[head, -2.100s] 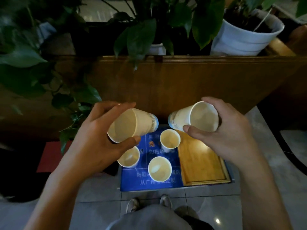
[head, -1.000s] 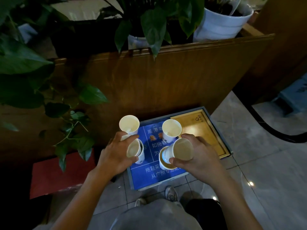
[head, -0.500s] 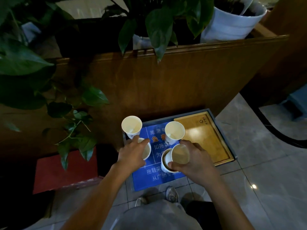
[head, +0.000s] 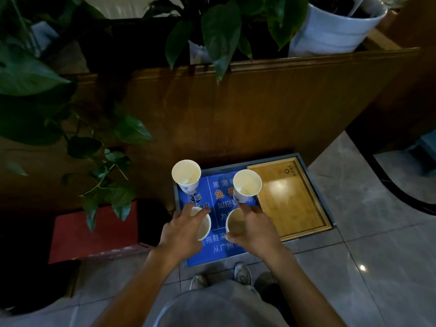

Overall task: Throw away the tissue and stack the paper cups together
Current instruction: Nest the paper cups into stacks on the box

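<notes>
Several white paper cups stand upright on a blue printed board [head: 224,252] on the floor. One cup [head: 186,174] is at the back left and another [head: 247,184] at the back middle. My left hand [head: 182,228] wraps the front-left cup [head: 204,226], which sits on the board. My right hand [head: 253,228] grips the front-right cup [head: 234,221], also down on the board. Whether either front cup is a nested stack is hidden by my fingers. No tissue shows.
A wooden tray [head: 290,197] lies on the board's right half. A tall wooden planter wall [head: 259,107] rises just behind, with leafy plants and a white pot [head: 330,31] on top. A red box [head: 94,232] sits left. Grey floor tiles [head: 365,256] spread right; my shoes [head: 241,272] are below.
Both hands have come down from chest height with their cups. The cups were tilted and are now set upright at the front of the board, apparently into the cups that stood there.
</notes>
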Motion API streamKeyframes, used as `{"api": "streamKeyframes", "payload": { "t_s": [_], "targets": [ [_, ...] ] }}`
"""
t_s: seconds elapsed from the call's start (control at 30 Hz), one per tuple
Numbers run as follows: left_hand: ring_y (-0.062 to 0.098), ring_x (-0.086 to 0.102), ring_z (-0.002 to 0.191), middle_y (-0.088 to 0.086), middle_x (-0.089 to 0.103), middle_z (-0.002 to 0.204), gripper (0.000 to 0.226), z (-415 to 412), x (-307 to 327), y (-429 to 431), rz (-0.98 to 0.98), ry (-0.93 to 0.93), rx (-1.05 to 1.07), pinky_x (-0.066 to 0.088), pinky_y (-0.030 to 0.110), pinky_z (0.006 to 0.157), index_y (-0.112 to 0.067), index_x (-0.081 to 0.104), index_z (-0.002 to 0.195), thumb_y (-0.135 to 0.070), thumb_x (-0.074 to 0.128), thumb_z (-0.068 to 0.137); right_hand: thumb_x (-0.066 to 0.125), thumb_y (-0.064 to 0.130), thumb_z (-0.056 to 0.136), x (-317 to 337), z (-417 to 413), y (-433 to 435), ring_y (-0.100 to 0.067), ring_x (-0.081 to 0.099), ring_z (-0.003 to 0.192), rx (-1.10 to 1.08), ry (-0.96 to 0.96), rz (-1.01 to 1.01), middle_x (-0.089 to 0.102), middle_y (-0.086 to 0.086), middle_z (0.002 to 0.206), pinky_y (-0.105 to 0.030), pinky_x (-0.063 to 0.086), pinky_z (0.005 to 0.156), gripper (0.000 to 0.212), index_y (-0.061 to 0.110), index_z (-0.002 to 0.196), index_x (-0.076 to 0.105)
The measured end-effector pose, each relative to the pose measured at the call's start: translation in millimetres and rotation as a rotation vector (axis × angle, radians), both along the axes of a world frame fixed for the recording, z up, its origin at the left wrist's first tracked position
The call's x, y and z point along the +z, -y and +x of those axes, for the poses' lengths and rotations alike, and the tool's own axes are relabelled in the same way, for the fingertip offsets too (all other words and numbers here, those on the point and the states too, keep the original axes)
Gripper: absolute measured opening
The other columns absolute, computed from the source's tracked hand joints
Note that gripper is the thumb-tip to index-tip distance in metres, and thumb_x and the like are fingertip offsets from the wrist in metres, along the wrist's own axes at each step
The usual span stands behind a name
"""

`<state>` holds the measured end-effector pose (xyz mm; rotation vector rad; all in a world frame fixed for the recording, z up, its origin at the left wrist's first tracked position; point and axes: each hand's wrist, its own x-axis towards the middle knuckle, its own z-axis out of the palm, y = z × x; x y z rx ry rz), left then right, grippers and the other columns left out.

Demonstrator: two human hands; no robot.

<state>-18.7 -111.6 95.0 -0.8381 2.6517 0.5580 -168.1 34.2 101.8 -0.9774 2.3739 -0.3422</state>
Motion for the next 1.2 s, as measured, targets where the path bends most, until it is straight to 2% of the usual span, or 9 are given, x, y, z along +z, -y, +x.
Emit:
{"api": "streamKeyframes", "payload": {
  "t_s": [0.27,0.4,0.57,0.7,0.87,0.97,1.1,1.2],
  "targets": [
    [0.030,0.041,0.128,-0.001,0.028,0.148,0.094,-5,6,-8,-0.001,0.022,0.054,0.053,0.046,0.090,-0.044,0.021,0.143,-0.033,0.079,0.070,0.080,0.056,0.062,-15,1,5,-0.030,0.054,0.123,0.036,-0.002,0.062,0.048,-0.006,0.140,-0.039,0.051,0.092,0.105,0.028,0.147,0.027],
    [0.030,0.042,0.127,0.000,0.030,0.146,0.093,-5,8,-10,0.002,0.026,0.078,0.053,0.045,0.091,-0.044,0.023,0.143,-0.033,0.079,0.070,0.083,0.049,0.059,-17,-1,5,-0.033,0.049,0.127,0.096,0.005,0.085,0.041,-0.006,0.146,-0.041,0.049,0.097,0.109,0.029,0.150,0.026],
    [0.031,0.043,0.125,0.000,0.032,0.142,0.093,-7,6,-10,0.010,0.010,0.135,0.053,0.046,0.090,-0.045,0.025,0.140,-0.036,0.081,0.066,0.085,0.038,0.058,-16,-8,5,-0.036,0.044,0.127,0.229,0.037,0.132,0.037,-0.007,0.144,-0.045,0.051,0.094,0.104,0.032,0.144,0.027],
    [0.032,0.044,0.125,0.000,0.032,0.141,0.092,-11,5,-13,0.040,-0.005,0.166,0.052,0.046,0.091,-0.045,0.025,0.139,-0.040,0.081,0.065,0.083,0.042,0.057,-15,-23,-3,-0.035,0.044,0.125,0.279,0.047,0.106,0.031,-0.007,0.144,-0.041,0.050,0.092,0.100,0.033,0.142,0.032],
    [0.032,0.042,0.128,-0.001,0.030,0.143,0.087,-22,18,-18,0.058,-0.008,0.183,0.051,0.047,0.094,-0.049,0.026,0.139,-0.043,0.077,0.068,0.081,0.049,0.055,0,-44,-11,-0.031,0.051,0.120,0.299,0.028,0.058,0.043,-0.007,0.137,-0.037,0.049,0.090,0.097,0.033,0.139,0.036],
    [0.029,0.045,0.126,-0.003,0.032,0.141,0.082,-24,35,-20,0.043,-0.045,0.163,0.052,0.045,0.091,-0.050,0.027,0.135,-0.050,0.074,0.068,0.080,0.052,0.054,24,-58,-13,-0.026,0.055,0.114,0.274,0.054,-0.006,0.051,-0.005,0.132,-0.032,0.048,0.082,0.094,0.037,0.137,0.037],
    [0.026,0.051,0.121,-0.006,0.036,0.139,0.078,-18,71,-19,0.023,-0.144,0.173,0.054,0.045,0.087,-0.054,0.028,0.131,-0.059,0.070,0.065,0.078,0.061,0.054,69,-81,-13,-0.015,0.053,0.104,0.261,0.043,-0.112,0.059,0.006,0.120,-0.029,0.043,0.074,0.087,0.041,0.129,0.039],
    [0.020,0.053,0.113,-0.007,0.038,0.135,0.078,-11,102,-7,0.065,-0.222,0.182,0.054,0.039,0.082,-0.055,0.028,0.128,-0.056,0.072,0.064,0.077,0.067,0.050,105,-102,-13,-0.008,0.057,0.099,0.251,0.055,-0.178,0.061,0.017,0.112,-0.031,0.051,0.076,0.084,0.045,0.122,0.042]
  ]
}}
